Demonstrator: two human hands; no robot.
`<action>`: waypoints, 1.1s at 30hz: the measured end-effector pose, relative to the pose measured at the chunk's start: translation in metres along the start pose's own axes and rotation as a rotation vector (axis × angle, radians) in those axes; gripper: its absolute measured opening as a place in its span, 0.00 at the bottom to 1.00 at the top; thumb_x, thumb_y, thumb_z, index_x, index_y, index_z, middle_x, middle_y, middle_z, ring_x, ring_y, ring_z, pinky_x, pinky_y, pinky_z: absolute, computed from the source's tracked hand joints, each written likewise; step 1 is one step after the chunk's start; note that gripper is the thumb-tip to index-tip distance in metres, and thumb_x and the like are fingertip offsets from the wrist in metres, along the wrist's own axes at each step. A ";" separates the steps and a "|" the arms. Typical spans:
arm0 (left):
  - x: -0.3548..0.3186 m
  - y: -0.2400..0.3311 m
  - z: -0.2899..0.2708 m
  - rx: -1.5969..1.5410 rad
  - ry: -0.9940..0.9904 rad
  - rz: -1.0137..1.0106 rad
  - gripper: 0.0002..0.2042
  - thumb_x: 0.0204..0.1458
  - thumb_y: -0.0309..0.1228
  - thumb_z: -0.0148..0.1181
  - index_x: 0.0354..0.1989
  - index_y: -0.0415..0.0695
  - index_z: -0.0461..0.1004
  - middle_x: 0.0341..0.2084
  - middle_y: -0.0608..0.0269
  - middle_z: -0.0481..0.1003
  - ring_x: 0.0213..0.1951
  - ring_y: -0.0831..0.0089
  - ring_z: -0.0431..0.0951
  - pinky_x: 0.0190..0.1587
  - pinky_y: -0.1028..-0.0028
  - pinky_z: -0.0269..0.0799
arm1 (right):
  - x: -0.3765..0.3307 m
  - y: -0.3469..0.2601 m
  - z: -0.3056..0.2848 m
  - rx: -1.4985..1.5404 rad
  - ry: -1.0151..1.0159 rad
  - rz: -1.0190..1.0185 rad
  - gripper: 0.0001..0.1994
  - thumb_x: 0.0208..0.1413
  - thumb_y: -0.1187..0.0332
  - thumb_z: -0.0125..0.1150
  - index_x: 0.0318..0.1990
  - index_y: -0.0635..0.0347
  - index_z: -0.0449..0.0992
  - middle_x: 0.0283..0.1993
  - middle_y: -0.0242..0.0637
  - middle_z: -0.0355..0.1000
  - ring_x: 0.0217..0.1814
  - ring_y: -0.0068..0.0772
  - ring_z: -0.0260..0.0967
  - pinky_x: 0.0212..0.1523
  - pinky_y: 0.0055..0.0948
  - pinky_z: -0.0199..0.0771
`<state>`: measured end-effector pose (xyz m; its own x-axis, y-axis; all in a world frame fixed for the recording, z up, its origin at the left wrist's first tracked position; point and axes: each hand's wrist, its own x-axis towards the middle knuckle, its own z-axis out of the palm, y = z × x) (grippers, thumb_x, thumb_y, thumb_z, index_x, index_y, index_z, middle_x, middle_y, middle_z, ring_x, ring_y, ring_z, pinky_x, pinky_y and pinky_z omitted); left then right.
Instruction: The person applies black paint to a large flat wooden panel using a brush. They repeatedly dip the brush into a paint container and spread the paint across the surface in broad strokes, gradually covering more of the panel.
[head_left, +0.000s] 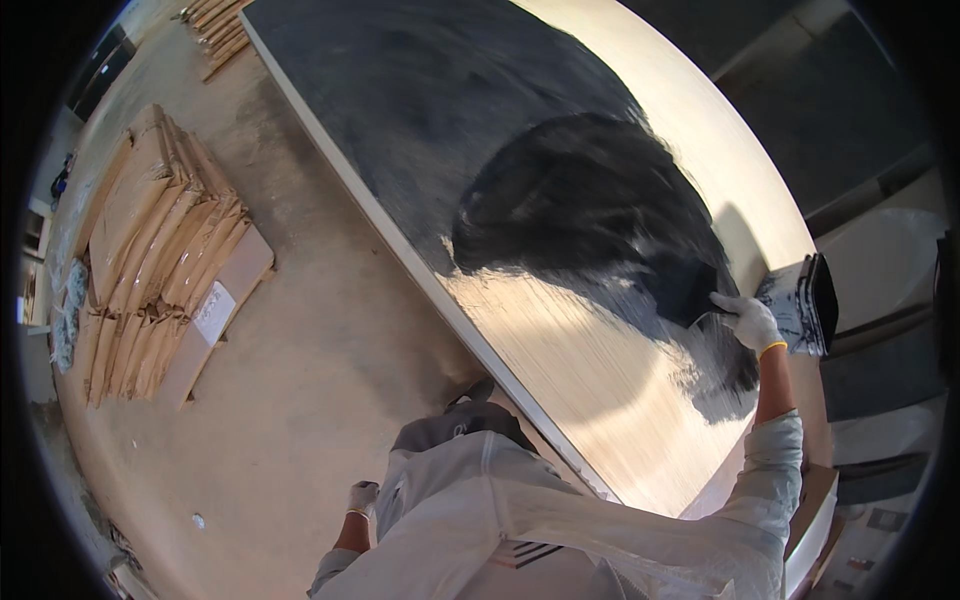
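Right hand: my gloved right hand [748, 322] is stretched out over the panel [560, 360], fingers closed on a dark pad [695, 290] that is pressed flat to the surface at the edge of the wet black patch [590, 205].
Left hand: the gloved left hand [362, 496] hangs low by my hip, off the panel, holding nothing I can see; whether the fingers are curled or slack I cannot tell.
Panel: a large pale wood board lying flat, its far end already dull black, a fresh darker patch in the middle, the near end bare wood.
Tray: a small tray [800, 300] smeared with black sits on the panel's right edge, just beside my right hand. I see stain streaks on its face, but how much liquid is left in it I cannot tell.
Risk, tray: it is so close to my wrist that I judge a wide wipe could knock it and tip it off the edge.
Risk, sleeve: I am leaning across, so my white coverall sleeve [770, 470] could drag through wet stain and smear it.
Risk, finish: the wet patch looks darker than the older coat, so I judge lap marks likely if the edge dries unblended.
Floor: a stack of flat cardboard packs [160, 250] lies well apart on the left.
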<state>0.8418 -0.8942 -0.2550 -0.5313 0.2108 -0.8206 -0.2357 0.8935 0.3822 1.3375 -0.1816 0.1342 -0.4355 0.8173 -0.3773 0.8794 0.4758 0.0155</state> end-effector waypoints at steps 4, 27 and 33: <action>0.017 -0.006 -0.019 -0.304 -0.059 -0.105 0.07 0.59 0.30 0.63 0.37 0.40 0.84 0.25 0.62 0.82 0.25 0.73 0.80 0.26 0.71 0.75 | -0.030 0.041 0.036 0.246 0.018 0.115 0.26 0.63 0.65 0.67 0.70 0.40 0.78 0.66 0.46 0.79 0.66 0.50 0.78 0.68 0.37 0.75; -0.028 -0.094 -0.012 0.162 -0.067 0.015 0.07 0.60 0.28 0.61 0.38 0.39 0.84 0.25 0.58 0.83 0.27 0.64 0.83 0.32 0.64 0.80 | -0.023 -0.178 0.024 0.104 -0.005 0.076 0.25 0.66 0.56 0.61 0.71 0.33 0.78 0.58 0.48 0.83 0.62 0.54 0.80 0.63 0.46 0.79; 0.012 0.025 -0.008 0.190 -0.111 0.405 0.13 0.62 0.32 0.61 0.47 0.35 0.85 0.33 0.51 0.87 0.37 0.61 0.87 0.45 0.64 0.82 | 0.014 -0.144 0.034 0.137 0.242 0.329 0.17 0.63 0.66 0.57 0.54 0.56 0.87 0.55 0.53 0.84 0.58 0.57 0.83 0.57 0.50 0.83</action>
<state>0.8229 -0.8725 -0.2513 -0.4571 0.5902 -0.6654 0.1320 0.7848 0.6055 1.2114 -0.2496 0.0950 -0.1459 0.9788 -0.1440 0.9893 0.1429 -0.0305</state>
